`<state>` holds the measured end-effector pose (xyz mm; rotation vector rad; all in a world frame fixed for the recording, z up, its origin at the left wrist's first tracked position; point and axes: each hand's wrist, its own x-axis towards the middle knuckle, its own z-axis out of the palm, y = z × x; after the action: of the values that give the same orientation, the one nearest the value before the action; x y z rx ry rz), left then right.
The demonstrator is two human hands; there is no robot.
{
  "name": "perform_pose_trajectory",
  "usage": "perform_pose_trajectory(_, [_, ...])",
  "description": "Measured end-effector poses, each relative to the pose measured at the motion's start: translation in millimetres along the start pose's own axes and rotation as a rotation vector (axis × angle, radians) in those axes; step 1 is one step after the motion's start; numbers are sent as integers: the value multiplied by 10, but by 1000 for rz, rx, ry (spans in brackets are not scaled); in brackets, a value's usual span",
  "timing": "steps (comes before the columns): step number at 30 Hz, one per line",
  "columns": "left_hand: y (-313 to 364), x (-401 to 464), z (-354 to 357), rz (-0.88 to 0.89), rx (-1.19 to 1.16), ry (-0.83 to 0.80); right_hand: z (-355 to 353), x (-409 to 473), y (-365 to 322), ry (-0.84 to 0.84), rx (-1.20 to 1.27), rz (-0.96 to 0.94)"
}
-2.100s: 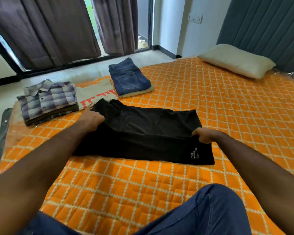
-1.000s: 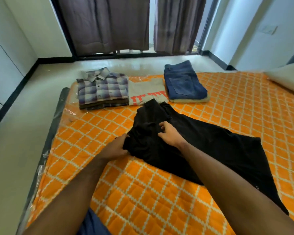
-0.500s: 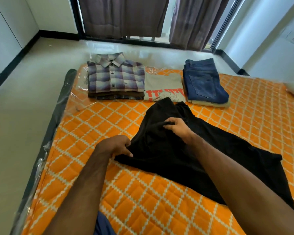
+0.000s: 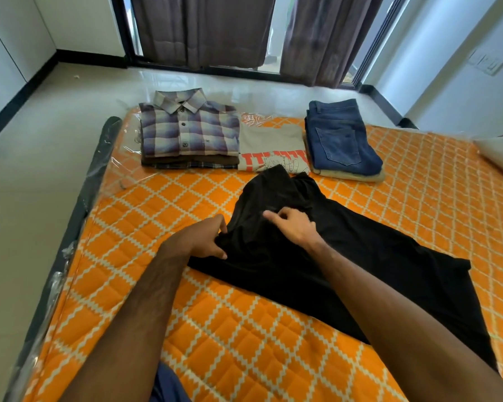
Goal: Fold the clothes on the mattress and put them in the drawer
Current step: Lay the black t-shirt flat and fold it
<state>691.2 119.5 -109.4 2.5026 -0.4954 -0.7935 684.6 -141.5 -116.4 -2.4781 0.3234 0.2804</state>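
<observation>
Black garment [image 4: 346,274]: lies flat on the orange mattress [image 4: 244,343], just short of the folded stacks, plaid shirt [image 4: 189,129], grey tee [image 4: 270,140] and jeans [image 4: 340,137]. Long axis runs from its end nearest those stacks away to the person's right. Left hand [image 4: 206,242] pinches that end's edge; right hand [image 4: 291,227] rests curled on the cloth beside it, grip uncertain. Both hands are together at one end; far end unheld.

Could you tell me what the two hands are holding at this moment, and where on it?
The black garment: the left hand pinches its near-left edge; the right hand rests curled on its upper middle, grip unclear.
</observation>
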Motion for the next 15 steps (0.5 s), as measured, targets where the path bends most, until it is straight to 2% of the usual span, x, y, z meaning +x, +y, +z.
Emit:
perform_pose_trajectory(1, [-9,-11,8,-2,-9,-21,9,-7,-9,-61,-52,12])
perform_pose_trajectory(4, [-34,-20,33,-10,10,2,58,50,24,-85,-111,-3])
perform_pose_trajectory(8, [-61,0,8,-12,16,48,-107,147,-76,-294,230,17])
perform_pose_trajectory(12, [-50,31,-18,-6,109,50,-328,283,-161,-202,503,3])
perform_pose_trajectory(15, [-76,74,-16,-34,75,26,-303,382,-169,-164,477,-48])
